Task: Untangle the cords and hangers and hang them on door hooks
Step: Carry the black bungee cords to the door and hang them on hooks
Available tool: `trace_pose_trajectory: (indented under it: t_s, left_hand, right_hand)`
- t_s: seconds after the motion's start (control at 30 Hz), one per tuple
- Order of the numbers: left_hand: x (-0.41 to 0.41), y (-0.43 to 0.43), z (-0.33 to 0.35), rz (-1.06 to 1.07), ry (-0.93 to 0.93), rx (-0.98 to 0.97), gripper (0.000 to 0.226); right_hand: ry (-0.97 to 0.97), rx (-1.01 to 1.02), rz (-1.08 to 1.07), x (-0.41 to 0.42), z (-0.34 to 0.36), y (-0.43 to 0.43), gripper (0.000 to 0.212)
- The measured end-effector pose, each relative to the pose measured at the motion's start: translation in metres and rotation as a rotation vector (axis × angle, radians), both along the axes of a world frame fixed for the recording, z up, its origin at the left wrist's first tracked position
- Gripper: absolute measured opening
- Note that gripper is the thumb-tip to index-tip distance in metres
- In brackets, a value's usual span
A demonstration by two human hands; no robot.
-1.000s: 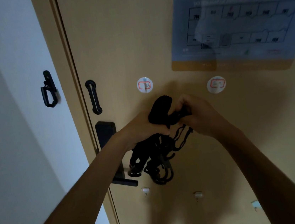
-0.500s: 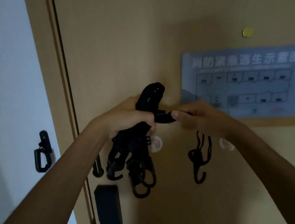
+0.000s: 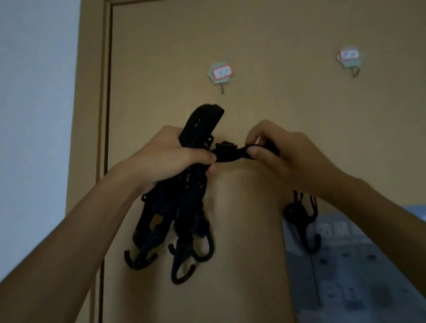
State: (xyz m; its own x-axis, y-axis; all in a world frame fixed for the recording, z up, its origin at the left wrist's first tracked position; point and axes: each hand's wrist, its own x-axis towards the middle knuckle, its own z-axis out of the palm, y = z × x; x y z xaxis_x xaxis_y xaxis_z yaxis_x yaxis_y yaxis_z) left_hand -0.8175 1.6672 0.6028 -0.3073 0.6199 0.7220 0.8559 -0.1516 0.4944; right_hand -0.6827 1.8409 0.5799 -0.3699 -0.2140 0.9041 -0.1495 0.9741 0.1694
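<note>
Tan door [image 3: 271, 33] fills my view, with a left door hook [image 3: 221, 77], a right door hook [image 3: 351, 59] and a blue poster [image 3: 379, 261] at lower right. My left hand [image 3: 169, 164] curls its fingers around the black bundle of cords and hangers [image 3: 183, 213], below the hooks. My right hand [image 3: 286, 152] pinches one cord [image 3: 228, 151] between thumb and forefinger. A single hanger [image 3: 303, 217] dangles under that wrist.

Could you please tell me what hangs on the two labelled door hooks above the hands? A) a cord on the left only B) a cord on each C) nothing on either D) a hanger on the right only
C: the left door hook and the right door hook are both bare; the left hand grips the black bundle and the right hand pinches one cord.
</note>
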Motion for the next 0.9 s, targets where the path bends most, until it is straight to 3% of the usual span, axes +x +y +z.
trace_pose_trajectory:
  t_s: [0.17, 0.3, 0.53, 0.9]
  left_hand:
    - [-0.009, 0.015, 0.066, 0.099, 0.026, 0.307, 0.017]
    - [-0.015, 0.029, 0.105, 0.134, 0.029, 0.431, 0.020]
    - [-0.025, 0.060, 0.122, 0.234, 0.032, 0.468, 0.041]
    - [-0.030, 0.064, 0.109, 0.202, -0.073, 0.403, 0.035]
  right_hand:
    - [0.219, 0.016, -0.074, -0.022, 0.066, -0.004, 0.011]
    - [0.338, 0.033, -0.185, -0.040, 0.111, 0.000, 0.013]
    - [0.372, 0.033, -0.438, -0.067, 0.133, 0.017, 0.020]
    - [0.401, 0.137, -0.498, -0.067, 0.107, 0.021, 0.020]
